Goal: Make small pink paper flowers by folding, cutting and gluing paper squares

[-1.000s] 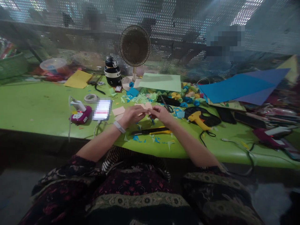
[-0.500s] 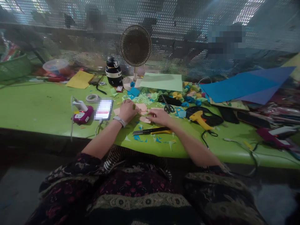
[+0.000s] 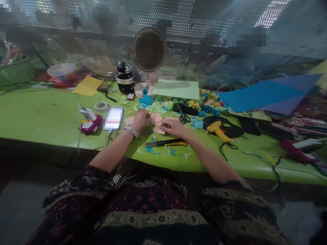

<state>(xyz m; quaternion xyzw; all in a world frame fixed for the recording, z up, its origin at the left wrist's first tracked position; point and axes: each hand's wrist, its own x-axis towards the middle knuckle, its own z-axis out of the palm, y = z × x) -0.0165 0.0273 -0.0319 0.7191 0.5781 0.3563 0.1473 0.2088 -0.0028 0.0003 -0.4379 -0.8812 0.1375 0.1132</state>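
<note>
Several pieces of pink paper point(image 3: 156, 117) lie on the green tabletop between and around my hands. My left hand point(image 3: 141, 121), with a pale band at its wrist, is closed, thumb and forefinger together at the edge of the pink paper. From the other side, my right hand point(image 3: 175, 128) pinches at the same paper with curled fingers. What exactly lies between the fingertips is small and partly hidden. Just below the hands rests a utility knife point(image 3: 155, 143) with a dark and yellow handle, among blue and green paper scraps. Black-handled scissors point(image 3: 184, 117) lie beyond my right hand.
At the right lies a yellow glue gun point(image 3: 220, 131) with its cord. To the left are a phone point(image 3: 113, 118), a tape roll point(image 3: 101, 106) and a purple socket block point(image 3: 90, 126). Behind stand a black bottle point(image 3: 124, 78), a fan point(image 3: 149, 49) and green paper sheets point(image 3: 176, 88).
My left fingers have drawn together slightly at the pink paper. The right hand stays nearly in place. The whole view has shifted a little.
</note>
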